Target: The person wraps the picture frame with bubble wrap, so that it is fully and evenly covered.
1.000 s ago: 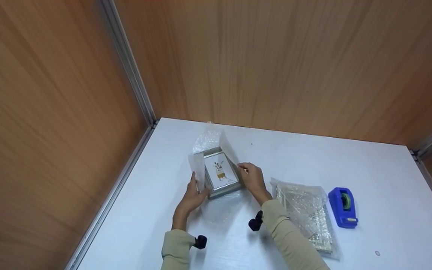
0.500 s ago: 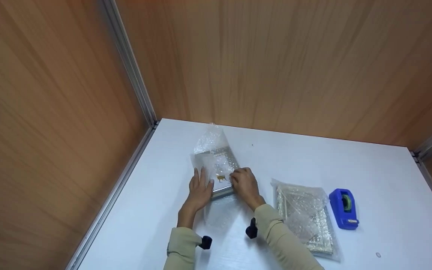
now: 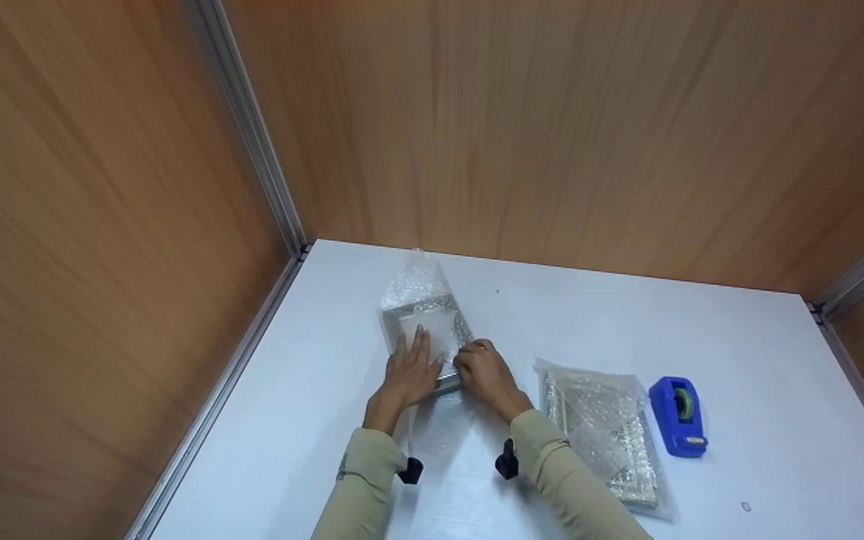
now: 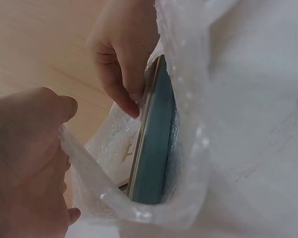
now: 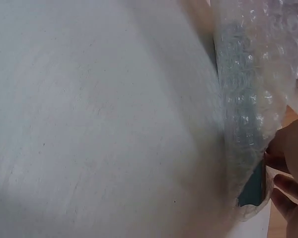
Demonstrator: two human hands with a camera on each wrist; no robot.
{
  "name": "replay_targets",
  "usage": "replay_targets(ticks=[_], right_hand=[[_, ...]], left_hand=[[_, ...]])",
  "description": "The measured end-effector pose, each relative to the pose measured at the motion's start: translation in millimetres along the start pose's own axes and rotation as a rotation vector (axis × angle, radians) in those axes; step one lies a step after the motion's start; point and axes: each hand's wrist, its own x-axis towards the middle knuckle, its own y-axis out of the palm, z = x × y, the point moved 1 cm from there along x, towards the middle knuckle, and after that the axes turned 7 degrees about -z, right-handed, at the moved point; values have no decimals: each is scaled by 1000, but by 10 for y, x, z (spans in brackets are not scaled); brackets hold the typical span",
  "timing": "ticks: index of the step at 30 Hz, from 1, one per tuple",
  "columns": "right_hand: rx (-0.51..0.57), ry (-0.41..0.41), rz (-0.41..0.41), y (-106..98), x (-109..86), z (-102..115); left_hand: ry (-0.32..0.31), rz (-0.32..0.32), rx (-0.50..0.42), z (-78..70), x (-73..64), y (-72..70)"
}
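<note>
From the head view I locate the picture frame on the white table, directly under the work area of both hands, with its near end between them. Bubble wrap covers most of its upper face, runs past the far end and spreads out beyond the near end. In the left wrist view I read the near end as exposed: a grey-green side stands inside the loose mouth of the wrap.

Left hand: fingers extended and slightly parted, resting on the wrap over the left part of the frame. The left wrist view shows a wrap edge close to the thumb; I cannot tell any grip there.

Right hand: fingers curled, pinching the wrap at the right long edge of the frame, close to its near corner. In the right wrist view I see wrap drawn along the frame's side up to the fingertips.

Surroundings: a wrapped package lies to the right of the right hand, near the forearm. A blue tape dispenser is just beside that package, well apart from both hands.
</note>
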Motion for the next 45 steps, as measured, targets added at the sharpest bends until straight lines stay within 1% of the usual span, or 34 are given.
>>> replay_targets(ticks=[6,12,16,19,23,27,29,31,35,37,39,42,45], right_hand=[[63,-34,80,-32,-30,-1],[151,-46,161,-99,-39,9],[168,-54,209,-182,-59,29],[150,-83,224,-245,-92,50],[97,-121,249,-343,-168,102],[46,-131,323,-480,-260,207],[-6,-153,344,-553,-310,273],[-69,-177,362,-613,-352,339],[-172,-239,375,-652,-428,415],[-185,-264,371,-633,-462,413],[-202,-293,344,-600,-497,392],[-177,-326,283,-552,-518,354],[-102,-344,222,-541,-498,328]], left_hand=[[-18,70,-3,8,26,51],[-38,93,26,42,52,91],[-50,117,26,67,62,107],[-33,135,18,88,79,92],[34,149,33,125,73,30],[93,156,40,171,50,-12],[118,150,47,188,54,-14],[129,144,56,195,64,-16],[127,133,66,185,74,-34],[121,130,62,178,73,-41],[121,130,54,176,64,-48],[120,137,31,176,49,-59],[132,145,29,173,29,-70]])
